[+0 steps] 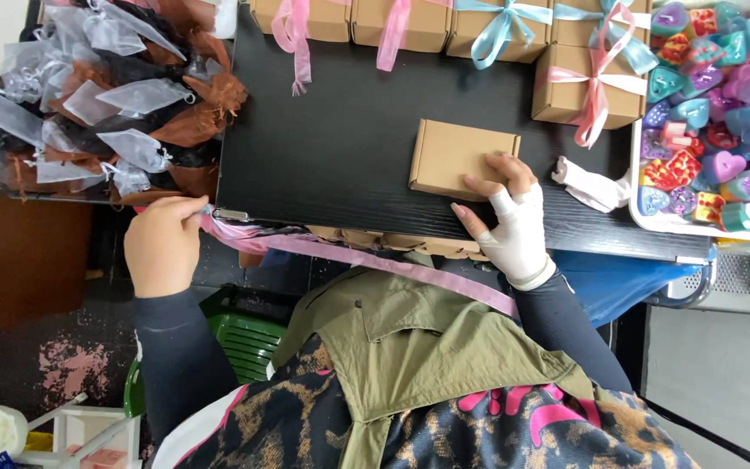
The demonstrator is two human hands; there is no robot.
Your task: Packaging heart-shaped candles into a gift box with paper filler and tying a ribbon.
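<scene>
A small plain cardboard box [455, 156] lies on the black table [340, 130]. My right hand [510, 215], wrapped in a white bandage, rests its fingers on the box's near right corner. My left hand [163, 243] is at the table's near left corner, pinching the end of a pink ribbon [366, 260]. The ribbon runs along the table's near edge toward my right wrist.
Several ribbon-tied cardboard boxes [585, 82] line the far edge. A white tray [653, 221] of colourful heart-shaped pieces sits at the right, with a white crumpled piece [590, 184] beside it. Sheer organza bags [106, 95] are piled on the left. A green basket [245, 334] stands below.
</scene>
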